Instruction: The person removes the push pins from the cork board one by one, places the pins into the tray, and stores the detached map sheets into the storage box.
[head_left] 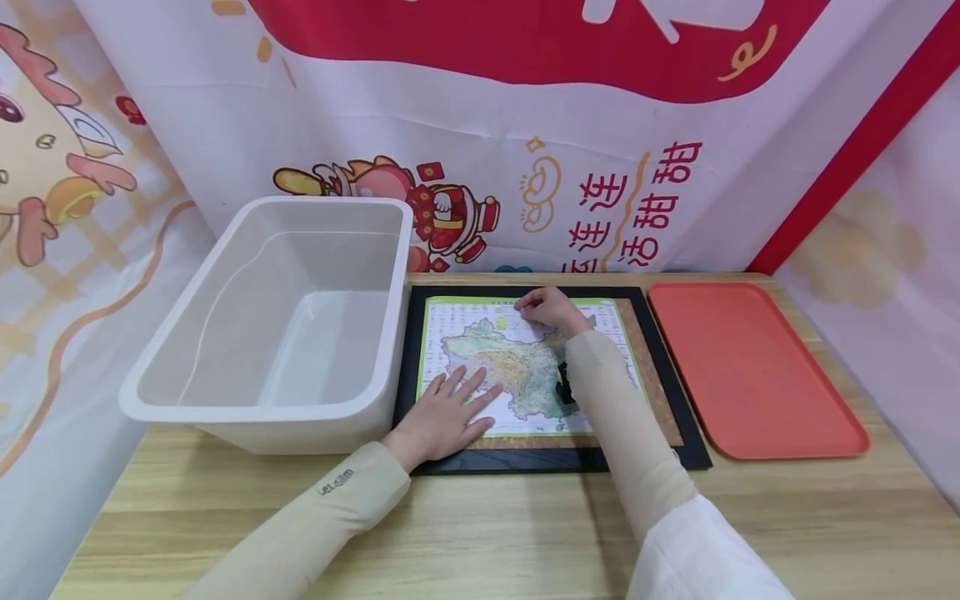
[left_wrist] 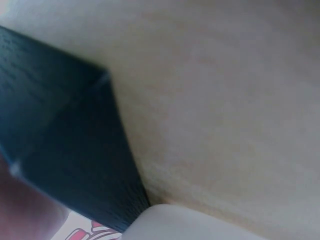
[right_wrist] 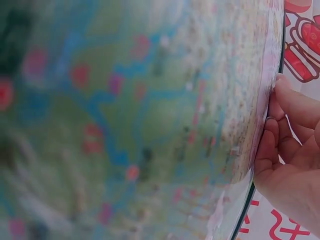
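Observation:
A printed map [head_left: 495, 358] lies on a cork board [head_left: 663, 400] with a black frame [head_left: 540, 460]. My left hand [head_left: 438, 417] rests on the map's lower left part, fingers spread. Near the map's top edge, the thumb and fingers of my right hand [head_left: 553, 310] are curled together and seem to pinch a small grey thing, too small to name. The right wrist view shows the right hand [right_wrist: 292, 135] close against the map [right_wrist: 165, 120], its fingertips partly hidden. Only a blurred corner of the black frame [left_wrist: 85, 145] fills part of the left wrist view.
A deep white plastic bin [head_left: 375, 408] stands left of the board, close to the frame. An orange tray [head_left: 757, 367] lies to the right. A small black object [head_left: 566, 385] shows beside the right sleeve. Behind the wooden table [head_left: 510, 525] hangs a printed cloth [head_left: 480, 117].

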